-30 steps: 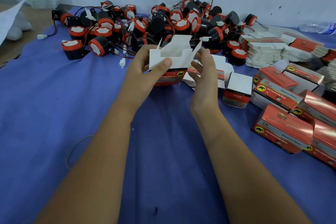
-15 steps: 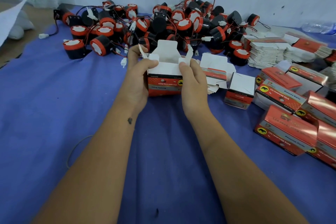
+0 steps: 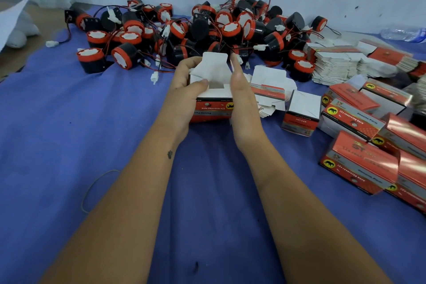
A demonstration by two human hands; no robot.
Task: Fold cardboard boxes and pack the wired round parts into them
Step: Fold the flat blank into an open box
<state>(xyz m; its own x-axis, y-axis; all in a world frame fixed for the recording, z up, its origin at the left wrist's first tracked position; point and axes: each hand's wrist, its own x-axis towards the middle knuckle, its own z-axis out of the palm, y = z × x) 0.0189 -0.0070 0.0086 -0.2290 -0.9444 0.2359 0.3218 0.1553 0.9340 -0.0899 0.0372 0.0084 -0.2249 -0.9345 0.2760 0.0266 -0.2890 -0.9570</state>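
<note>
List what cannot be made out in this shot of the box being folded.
- Head view: inside of the box is hidden by its white flaps and both hands.
- Right hand: its fingers are mostly behind the flaps.
- Bottle: cut off by the right edge.
- Small print on the closed boxes: blurred.

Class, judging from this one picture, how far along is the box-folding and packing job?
Done: several closed red boxes lie on the right. In hand: the left hand and right hand fold one open box, flaps up. Left: a big pile of wired round parts and a stack of flat boxes.
</note>
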